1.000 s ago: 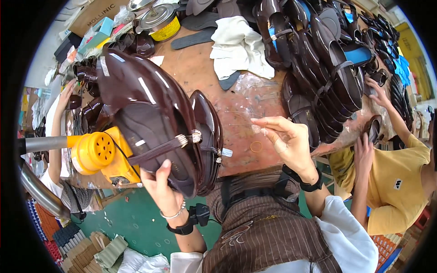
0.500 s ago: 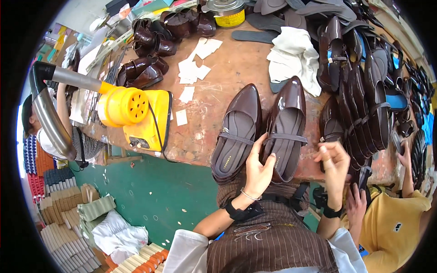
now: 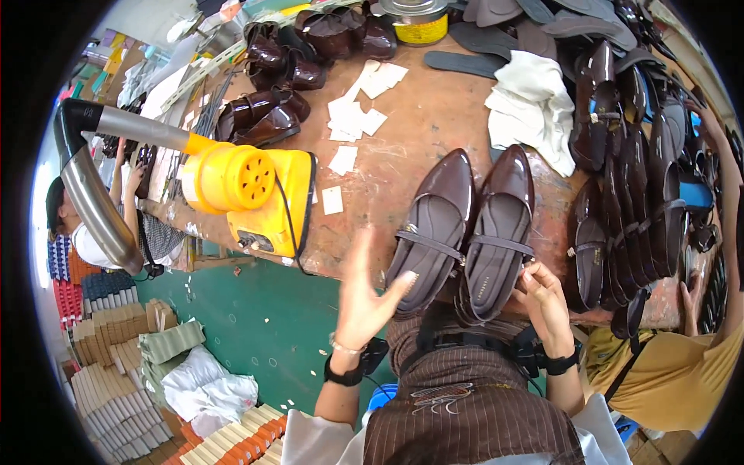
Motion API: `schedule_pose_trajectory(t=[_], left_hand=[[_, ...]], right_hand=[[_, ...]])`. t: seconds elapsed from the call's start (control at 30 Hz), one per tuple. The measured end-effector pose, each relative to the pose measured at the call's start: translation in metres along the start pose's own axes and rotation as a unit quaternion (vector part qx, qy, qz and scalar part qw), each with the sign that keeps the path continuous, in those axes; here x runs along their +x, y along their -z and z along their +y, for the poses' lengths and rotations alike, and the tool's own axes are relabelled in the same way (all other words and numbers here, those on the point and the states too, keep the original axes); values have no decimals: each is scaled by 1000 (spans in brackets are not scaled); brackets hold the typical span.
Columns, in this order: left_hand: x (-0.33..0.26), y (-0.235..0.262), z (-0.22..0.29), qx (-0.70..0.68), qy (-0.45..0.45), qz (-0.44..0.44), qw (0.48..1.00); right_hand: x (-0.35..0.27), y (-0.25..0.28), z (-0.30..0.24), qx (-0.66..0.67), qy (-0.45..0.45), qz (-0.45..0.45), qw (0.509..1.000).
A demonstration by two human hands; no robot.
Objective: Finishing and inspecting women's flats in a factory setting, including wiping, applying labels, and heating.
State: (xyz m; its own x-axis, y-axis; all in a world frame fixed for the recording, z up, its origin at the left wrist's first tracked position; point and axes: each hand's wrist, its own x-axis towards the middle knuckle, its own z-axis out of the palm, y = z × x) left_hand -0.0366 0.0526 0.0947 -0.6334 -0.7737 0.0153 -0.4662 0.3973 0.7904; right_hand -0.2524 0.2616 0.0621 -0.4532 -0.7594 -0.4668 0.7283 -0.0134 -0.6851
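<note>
Two glossy dark-brown pointed flats with straps lie side by side at the table's near edge, toes away from me: a left shoe [image 3: 439,205] and a right shoe [image 3: 508,194]. My left hand [image 3: 370,291], somewhat blurred, is beside the left shoe's heel with fingers spread; its thumb reaches over the insole. Along the outer side of the right shoe is my right hand [image 3: 549,302], its thumb and fingertips pinched together at the edge near the strap's end. Anything between those fingertips is too small to make out.
A yellow machine [image 3: 271,201] with a metal pipe stands left. White paper pieces [image 3: 356,116], a white cloth [image 3: 531,105] and a yellow-labelled tin [image 3: 421,23] lie beyond the shoes. More brown shoes [image 3: 632,201] crowd the right, beside a co-worker in yellow [image 3: 659,387].
My left hand has come off the shoes' inner sides and moved left, opening. My right hand has moved in to the right shoe's edge. A co-worker's arm now reaches up at the far right.
</note>
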Motion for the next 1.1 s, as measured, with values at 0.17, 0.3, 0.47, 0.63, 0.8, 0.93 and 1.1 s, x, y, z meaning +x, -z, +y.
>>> schedule_pose_trajectory(t=[0.17, 0.3, 0.47, 0.63, 0.8, 0.93, 1.1], left_hand=[[-18, -45, -12, -244, 118, 22, 962], [-13, -28, -20, -303, 161, -3, 939], [54, 18, -66, 36, 166, 63, 983], [99, -8, -106, 400, 135, 191, 886], [100, -6, -99, 340, 208, 148, 905], [98, -13, -95, 363, 159, 217, 892], [104, -2, -106, 278, 241, 164, 915]], right_hand=[[15, -10, 0, -104, -10, -9, 994], [42, -2, 0, -130, -10, -39, 991], [38, -18, -28, -333, 48, 38, 941], [30, -29, -48, -346, 122, 138, 920], [17, -56, -65, -326, 162, 160, 918], [17, -73, -57, -284, 149, 115, 940], [13, -94, -44, -280, 140, 52, 948]])
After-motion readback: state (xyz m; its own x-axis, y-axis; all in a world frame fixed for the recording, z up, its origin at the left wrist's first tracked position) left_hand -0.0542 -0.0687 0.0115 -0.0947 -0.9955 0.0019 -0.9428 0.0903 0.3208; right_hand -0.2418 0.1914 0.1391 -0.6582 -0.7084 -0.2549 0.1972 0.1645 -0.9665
